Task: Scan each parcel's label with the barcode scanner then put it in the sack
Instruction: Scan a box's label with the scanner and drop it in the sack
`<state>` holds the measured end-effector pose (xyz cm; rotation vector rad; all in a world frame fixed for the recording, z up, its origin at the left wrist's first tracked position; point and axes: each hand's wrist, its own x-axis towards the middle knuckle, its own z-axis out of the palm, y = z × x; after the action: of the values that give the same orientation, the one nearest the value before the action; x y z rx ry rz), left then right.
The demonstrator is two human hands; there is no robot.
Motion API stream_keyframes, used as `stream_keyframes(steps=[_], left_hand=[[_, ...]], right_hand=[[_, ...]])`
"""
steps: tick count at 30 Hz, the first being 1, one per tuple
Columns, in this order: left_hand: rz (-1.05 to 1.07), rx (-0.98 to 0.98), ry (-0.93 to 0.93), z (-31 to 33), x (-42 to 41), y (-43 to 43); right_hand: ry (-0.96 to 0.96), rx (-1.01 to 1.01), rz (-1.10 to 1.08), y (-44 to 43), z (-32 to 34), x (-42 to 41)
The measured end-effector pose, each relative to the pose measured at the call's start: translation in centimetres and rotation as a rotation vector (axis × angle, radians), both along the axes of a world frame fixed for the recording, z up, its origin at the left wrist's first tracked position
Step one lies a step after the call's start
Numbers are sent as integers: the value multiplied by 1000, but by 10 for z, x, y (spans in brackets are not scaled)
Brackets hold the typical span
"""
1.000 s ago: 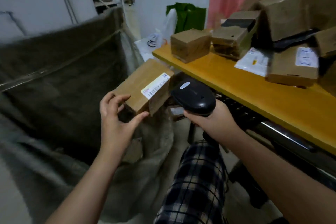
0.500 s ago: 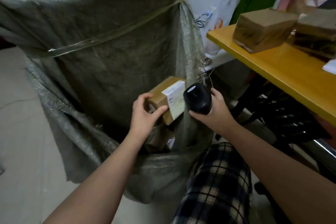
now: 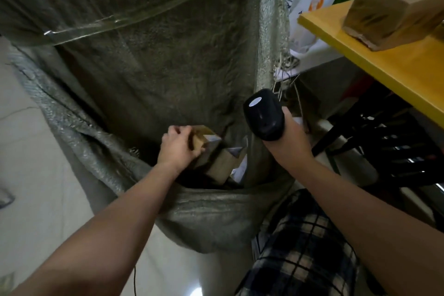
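Nothing written can be read here: the white label (image 3: 212, 139) on the parcel (image 3: 199, 145) low in the sack (image 3: 168, 55) is dim and slanted, the pale oval badge (image 3: 255, 102) on the barcode scanner (image 3: 264, 118) shows only glare, and the orange round logo (image 3: 316, 3) and blue print on the white plastic bag (image 3: 305, 24), far right, are blurred

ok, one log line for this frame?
step: bagging | left hand: grips parcel, inside sack mouth, not released | right hand: holds barcode scanner, beside sack | table: box waiting

Grey-green sack (image 3: 149, 60), black scanner (image 3: 264, 115), yellow table (image 3: 394, 67)
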<state>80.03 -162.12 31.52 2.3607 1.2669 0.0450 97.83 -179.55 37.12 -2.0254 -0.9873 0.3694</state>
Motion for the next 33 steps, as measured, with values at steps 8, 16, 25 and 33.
stream_keyframes(steps=[8,16,25,33], left_hand=[[-95,158,341,-17,11,7],[-334,348,-221,71,60,-53],[-667,403,-505,157,134,-185],[-958,364,-587,185,197,-306]], right_hand=[[258,32,99,-7,-29,-7],[133,163,-203,-63,23,13],[-41,356,-519,-201,89,13],[-58,417,-819,-329,129,23]])
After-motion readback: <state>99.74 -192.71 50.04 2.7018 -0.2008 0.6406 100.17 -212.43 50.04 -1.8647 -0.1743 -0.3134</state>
